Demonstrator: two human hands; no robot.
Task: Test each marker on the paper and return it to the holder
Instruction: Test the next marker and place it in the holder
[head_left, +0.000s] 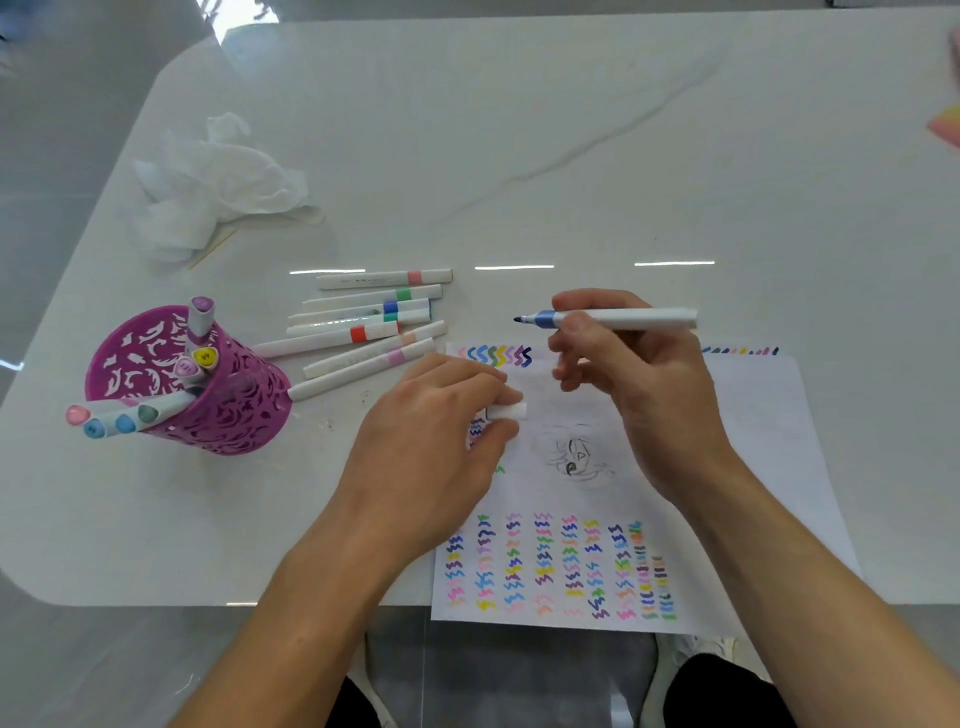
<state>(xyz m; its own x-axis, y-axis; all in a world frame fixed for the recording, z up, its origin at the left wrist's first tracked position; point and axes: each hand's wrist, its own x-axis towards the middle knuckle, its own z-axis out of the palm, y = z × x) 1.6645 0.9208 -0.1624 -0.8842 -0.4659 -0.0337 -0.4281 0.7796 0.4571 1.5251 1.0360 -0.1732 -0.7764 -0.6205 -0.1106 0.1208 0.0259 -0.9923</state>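
Right hand (631, 374) raised over paper (753, 467), fingers gripping uncapped marker (618, 318); left hand (441, 436) pinching cap (508, 411).

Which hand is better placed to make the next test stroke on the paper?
Right hand: it grips the uncapped blue marker, tip near the top edge of the paper. The left hand only pinches the cap.

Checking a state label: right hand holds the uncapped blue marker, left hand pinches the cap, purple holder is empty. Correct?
Not quite. The purple holder is not empty: the head view shows several markers in it. The rest stands: the right hand holds the uncapped blue marker, the left hand pinches the cap.
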